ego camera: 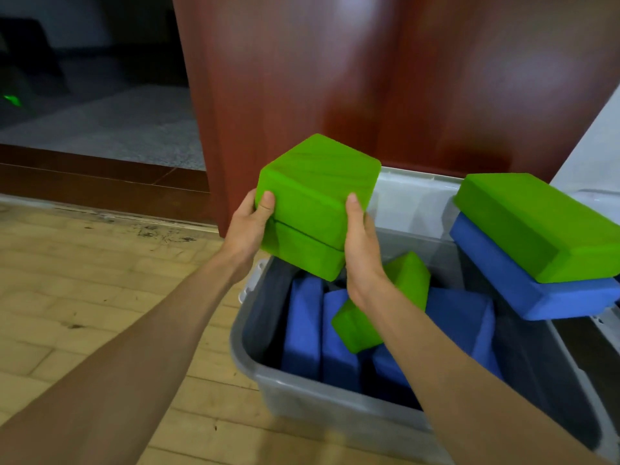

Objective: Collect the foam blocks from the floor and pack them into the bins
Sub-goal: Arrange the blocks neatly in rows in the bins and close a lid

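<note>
While two green foam blocks (312, 209), stacked one upon the other, are held in the air above the far left corner of a grey plastic bin (318, 407), they are gripped from both ends. The left hand (250, 228) is set against the left end of the pair and the right hand (360, 253) against the right end, with each thumb laid on the near face. The fingers are clamped on the stack, though most of them are hidden behind the foam. Both bare forearms are stretched forward, the right one crossing over the bin's open top.

Inside the bin, several blue foam blocks (302, 327) are stood on edge, and a single green block (357, 330) is lodged at a tilt on top of them, partly covered by the right forearm. At the bin's right side, a second green block (536, 226) is laid flat on a blue block (536, 297), and this pair is seen overhanging the bin's right rim; what carries it cannot be made out.

Behind the bin, a reddish-brown wooden panel (369, 78) is seen standing upright. To the bin's left, a pale plank floor (100, 280) with dark scuff marks is shown, and beyond that floor a dark wooden threshold (84, 176) and grey carpet (127, 129).
</note>
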